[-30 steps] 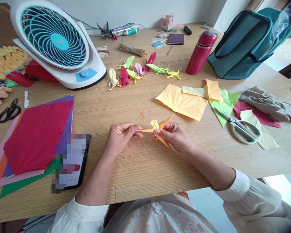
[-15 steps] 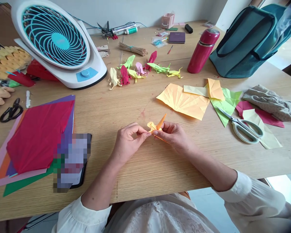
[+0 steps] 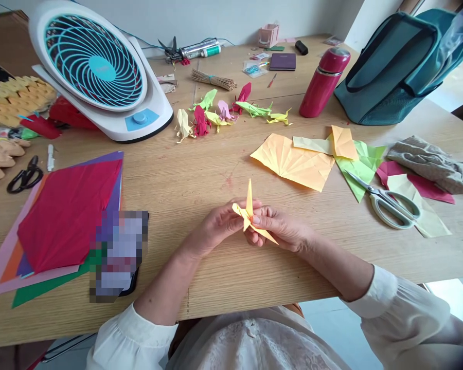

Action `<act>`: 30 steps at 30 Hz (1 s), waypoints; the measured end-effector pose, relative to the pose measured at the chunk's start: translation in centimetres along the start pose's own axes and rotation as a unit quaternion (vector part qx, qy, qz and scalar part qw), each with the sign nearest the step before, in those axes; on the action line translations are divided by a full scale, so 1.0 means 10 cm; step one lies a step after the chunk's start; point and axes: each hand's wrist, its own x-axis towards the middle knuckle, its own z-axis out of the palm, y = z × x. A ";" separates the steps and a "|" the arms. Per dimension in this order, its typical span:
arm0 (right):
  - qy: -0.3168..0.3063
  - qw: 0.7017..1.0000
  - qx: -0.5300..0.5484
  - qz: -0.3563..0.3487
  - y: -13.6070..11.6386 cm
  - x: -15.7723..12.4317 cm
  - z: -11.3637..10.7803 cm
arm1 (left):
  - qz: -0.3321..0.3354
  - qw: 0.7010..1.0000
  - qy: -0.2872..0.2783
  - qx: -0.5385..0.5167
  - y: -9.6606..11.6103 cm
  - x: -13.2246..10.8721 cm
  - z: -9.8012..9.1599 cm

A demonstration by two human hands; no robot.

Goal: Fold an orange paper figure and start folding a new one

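Observation:
A small yellow-orange origami figure (image 3: 248,215) is held up between my hands over the table's front half. It has a tall narrow point standing upright, a short folded end to the left and a long tip angled down to the right. My right hand (image 3: 284,227) pinches its middle, thumb in front and fingers curled underneath. My left hand (image 3: 216,229) cups its left side, the thumb against the paper and the fingers reaching behind it, partly hidden. Beyond my hands lies a creased orange paper sheet (image 3: 289,167).
Scissors (image 3: 395,205) lie on paper scraps at right, near a grey cloth (image 3: 428,159). Several folded paper animals (image 3: 221,112) stand ahead. A fan (image 3: 100,72), coloured paper (image 3: 69,216) and a phone (image 3: 121,252) are at left. A red flask (image 3: 324,85) stands by a teal bag (image 3: 389,72).
The origami figure has been turned so its tall point stands straighter and its long tip shows. My left hand has gone from a fingertip pinch to cupping behind it.

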 end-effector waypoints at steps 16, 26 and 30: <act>-0.041 0.996 -0.076 -0.035 0.04 0.01 0.03 | -0.049 0.983 0.128 -0.125 -0.13 0.04 0.14; 0.180 0.892 -0.332 -0.250 -0.10 -0.10 0.01 | 0.050 0.955 0.276 -0.098 -0.12 0.08 0.10; 0.222 0.881 -0.309 -0.282 0.03 -0.01 -0.02 | 0.046 0.953 0.297 -0.043 -0.16 0.09 0.13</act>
